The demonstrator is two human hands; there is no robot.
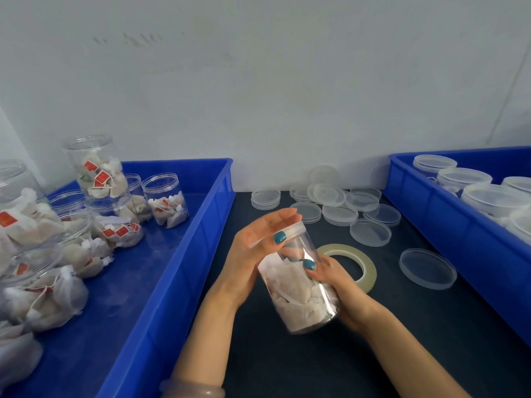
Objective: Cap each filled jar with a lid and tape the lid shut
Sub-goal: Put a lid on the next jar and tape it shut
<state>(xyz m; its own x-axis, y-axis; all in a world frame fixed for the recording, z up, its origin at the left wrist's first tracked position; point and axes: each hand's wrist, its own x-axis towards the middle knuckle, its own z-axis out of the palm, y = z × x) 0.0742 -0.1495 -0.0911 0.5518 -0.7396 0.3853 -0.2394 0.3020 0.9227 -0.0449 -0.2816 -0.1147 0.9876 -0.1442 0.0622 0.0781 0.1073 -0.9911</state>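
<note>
A clear jar (298, 291) filled with white tea bags is tilted above the dark table, its top pointing away from me. My right hand (339, 285) grips the jar's body from the right, thumb across the front. My left hand (255, 242) holds the clear lid (293, 229) on the jar's mouth, thumb on its rim and fingers over the top. A roll of clear tape (365, 264) lies flat on the table just behind the jar and my right hand.
A blue bin (201, 225) at left holds several uncapped filled jars (166, 199) and loose tea bags. Several loose lids (339, 209) lie at the back of the table, one (428, 268) near the right. The right blue bin (436, 214) holds capped jars.
</note>
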